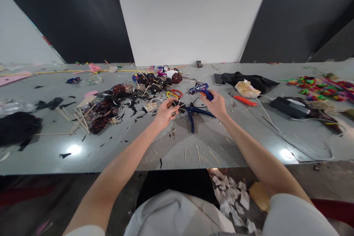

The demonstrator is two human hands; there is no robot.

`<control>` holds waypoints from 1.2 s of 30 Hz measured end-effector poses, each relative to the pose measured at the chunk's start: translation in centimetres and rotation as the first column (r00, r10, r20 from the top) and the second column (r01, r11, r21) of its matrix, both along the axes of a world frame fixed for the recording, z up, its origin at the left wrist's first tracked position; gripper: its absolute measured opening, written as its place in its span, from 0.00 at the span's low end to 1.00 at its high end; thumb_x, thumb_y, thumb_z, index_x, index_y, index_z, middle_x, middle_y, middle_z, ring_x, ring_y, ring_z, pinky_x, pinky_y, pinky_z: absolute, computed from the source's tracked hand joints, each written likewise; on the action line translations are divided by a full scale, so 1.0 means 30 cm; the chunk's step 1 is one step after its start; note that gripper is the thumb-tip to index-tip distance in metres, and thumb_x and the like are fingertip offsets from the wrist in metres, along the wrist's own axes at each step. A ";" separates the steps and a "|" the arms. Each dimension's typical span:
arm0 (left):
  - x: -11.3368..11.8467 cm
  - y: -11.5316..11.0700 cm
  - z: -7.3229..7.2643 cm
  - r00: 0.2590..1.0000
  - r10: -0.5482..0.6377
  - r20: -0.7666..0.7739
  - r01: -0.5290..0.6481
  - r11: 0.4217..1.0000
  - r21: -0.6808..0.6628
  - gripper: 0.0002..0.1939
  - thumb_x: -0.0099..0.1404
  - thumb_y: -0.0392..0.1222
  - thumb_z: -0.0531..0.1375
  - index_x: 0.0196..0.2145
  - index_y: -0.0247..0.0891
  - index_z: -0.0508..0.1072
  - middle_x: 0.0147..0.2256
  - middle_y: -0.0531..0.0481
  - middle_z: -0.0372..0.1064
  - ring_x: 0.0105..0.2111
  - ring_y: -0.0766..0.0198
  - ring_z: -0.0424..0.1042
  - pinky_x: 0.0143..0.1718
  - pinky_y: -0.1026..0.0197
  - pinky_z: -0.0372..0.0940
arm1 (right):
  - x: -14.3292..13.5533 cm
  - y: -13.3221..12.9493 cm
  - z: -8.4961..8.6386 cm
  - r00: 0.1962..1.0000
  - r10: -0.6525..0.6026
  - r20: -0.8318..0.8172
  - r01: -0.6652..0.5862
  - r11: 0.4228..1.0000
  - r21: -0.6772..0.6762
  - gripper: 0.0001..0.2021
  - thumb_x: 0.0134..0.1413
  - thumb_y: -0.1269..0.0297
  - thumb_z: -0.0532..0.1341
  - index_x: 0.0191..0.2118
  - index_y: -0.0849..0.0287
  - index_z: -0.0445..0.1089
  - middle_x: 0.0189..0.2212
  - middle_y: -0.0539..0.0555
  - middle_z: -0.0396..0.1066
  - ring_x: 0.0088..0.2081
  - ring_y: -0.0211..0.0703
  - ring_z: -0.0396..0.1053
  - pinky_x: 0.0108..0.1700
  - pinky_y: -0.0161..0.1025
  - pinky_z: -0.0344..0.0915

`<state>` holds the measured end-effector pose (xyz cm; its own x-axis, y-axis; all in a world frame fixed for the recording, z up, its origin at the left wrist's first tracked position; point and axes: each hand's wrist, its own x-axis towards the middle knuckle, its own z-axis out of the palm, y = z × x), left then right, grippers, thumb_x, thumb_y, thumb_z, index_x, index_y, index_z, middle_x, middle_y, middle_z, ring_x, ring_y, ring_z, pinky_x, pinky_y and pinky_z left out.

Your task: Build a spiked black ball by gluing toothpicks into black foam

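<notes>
Near the middle of the table, my left hand [166,112] pinches a small black round piece [181,107] with thin pale sticks fanned over it. My right hand [215,102] is wrapped round the handle of a blue glue gun [199,88], whose nozzle points left, above and apart from the black piece. Blue-handled pliers [191,120] lie on the table between my hands. Just beyond them are scissors with red and yellow handles [174,93]. A pale ring [156,102] lies to the left of the scissors.
Dark pinecone-like clumps [103,114], loose sticks [80,121] and black scraps lie to the left. On the right are a phone [219,79], an orange cutter [243,100], a black box [289,107] and a white cable [267,112]. Short sticks [204,156] lie near the front edge.
</notes>
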<state>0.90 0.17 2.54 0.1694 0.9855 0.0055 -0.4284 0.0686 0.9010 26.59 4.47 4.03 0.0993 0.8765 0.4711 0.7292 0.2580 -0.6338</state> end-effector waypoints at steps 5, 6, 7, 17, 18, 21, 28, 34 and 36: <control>0.002 0.001 -0.001 1.000 0.008 -0.011 -0.008 1.000 -0.004 0.23 0.55 0.34 0.73 0.47 0.41 0.74 0.35 0.54 0.67 0.22 0.74 0.66 0.17 0.69 0.44 | -0.002 -0.002 -0.001 1.000 0.011 -0.003 -0.011 1.000 0.004 0.22 0.58 0.46 0.62 0.48 0.58 0.78 0.37 0.57 0.80 0.38 0.51 0.74 0.43 0.44 0.65; 0.003 0.001 -0.001 1.000 0.010 -0.013 -0.010 1.000 -0.005 0.22 0.55 0.34 0.73 0.47 0.41 0.74 0.35 0.54 0.67 0.22 0.74 0.66 0.17 0.69 0.44 | 0.000 0.000 -0.004 1.000 0.015 -0.004 -0.015 1.000 0.006 0.22 0.58 0.46 0.63 0.48 0.58 0.78 0.37 0.57 0.80 0.38 0.51 0.74 0.43 0.44 0.65; 0.003 0.002 -0.001 1.000 0.012 -0.016 -0.012 1.000 -0.006 0.22 0.55 0.34 0.73 0.47 0.41 0.74 0.35 0.53 0.67 0.22 0.74 0.67 0.17 0.69 0.44 | 0.001 0.002 -0.007 1.000 0.020 -0.005 -0.020 1.000 0.009 0.22 0.59 0.46 0.63 0.49 0.58 0.78 0.38 0.56 0.80 0.38 0.51 0.74 0.43 0.44 0.65; 0.011 0.002 -0.009 0.997 0.053 -0.048 -0.053 0.999 0.003 0.18 0.56 0.35 0.72 0.42 0.38 0.71 0.35 0.53 0.69 0.22 0.72 0.70 0.16 0.69 0.45 | -0.001 0.016 -0.030 0.999 0.032 -0.004 -0.032 0.999 -0.021 0.23 0.57 0.47 0.63 0.49 0.60 0.77 0.37 0.57 0.80 0.37 0.49 0.73 0.44 0.44 0.65; 0.013 0.002 -0.008 0.997 0.061 -0.050 -0.061 0.998 0.007 0.18 0.56 0.35 0.72 0.42 0.38 0.71 0.35 0.53 0.69 0.22 0.72 0.70 0.15 0.69 0.45 | -0.003 0.015 -0.031 0.999 0.033 -0.006 -0.033 0.999 -0.023 0.23 0.57 0.46 0.64 0.49 0.60 0.77 0.38 0.57 0.80 0.37 0.50 0.73 0.44 0.44 0.65; 0.017 0.004 -0.009 0.995 0.084 -0.061 -0.083 0.996 0.013 0.20 0.56 0.35 0.73 0.43 0.38 0.70 0.35 0.53 0.69 0.21 0.72 0.70 0.15 0.69 0.45 | -0.006 0.011 -0.029 0.999 0.043 -0.009 -0.043 0.999 -0.021 0.23 0.57 0.45 0.63 0.48 0.59 0.77 0.40 0.58 0.80 0.38 0.51 0.74 0.45 0.44 0.65; 0.019 0.007 -0.017 0.994 0.077 -0.080 -0.075 0.997 0.024 0.20 0.58 0.37 0.73 0.43 0.38 0.70 0.31 0.54 0.70 0.21 0.71 0.71 0.16 0.69 0.47 | -0.007 0.006 -0.022 0.999 0.039 0.009 -0.038 0.999 -0.028 0.22 0.57 0.46 0.63 0.47 0.59 0.77 0.40 0.57 0.80 0.39 0.51 0.74 0.44 0.44 0.65; 0.025 0.002 -0.017 0.992 0.068 -0.110 -0.061 0.996 0.065 0.20 0.58 0.39 0.74 0.43 0.37 0.69 0.29 0.53 0.70 0.21 0.69 0.72 0.17 0.69 0.52 | 0.004 0.022 -0.046 0.998 0.042 0.052 -0.041 0.999 -0.029 0.22 0.58 0.48 0.63 0.49 0.59 0.77 0.37 0.57 0.80 0.38 0.51 0.75 0.44 0.43 0.65; 0.027 0.004 -0.021 0.990 0.075 -0.122 -0.067 0.995 0.071 0.21 0.58 0.39 0.74 0.43 0.37 0.69 0.29 0.53 0.71 0.21 0.68 0.73 0.17 0.69 0.53 | 0.007 0.033 -0.063 0.996 0.042 0.074 -0.039 0.998 -0.044 0.22 0.59 0.48 0.63 0.50 0.59 0.76 0.37 0.57 0.80 0.38 0.52 0.75 0.43 0.43 0.65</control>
<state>1.71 0.30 1.91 0.1022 0.9933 0.0546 -0.3146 -0.0197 0.9490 26.80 5.46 2.14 0.0291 0.8984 0.4382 0.7643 0.2625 -0.5890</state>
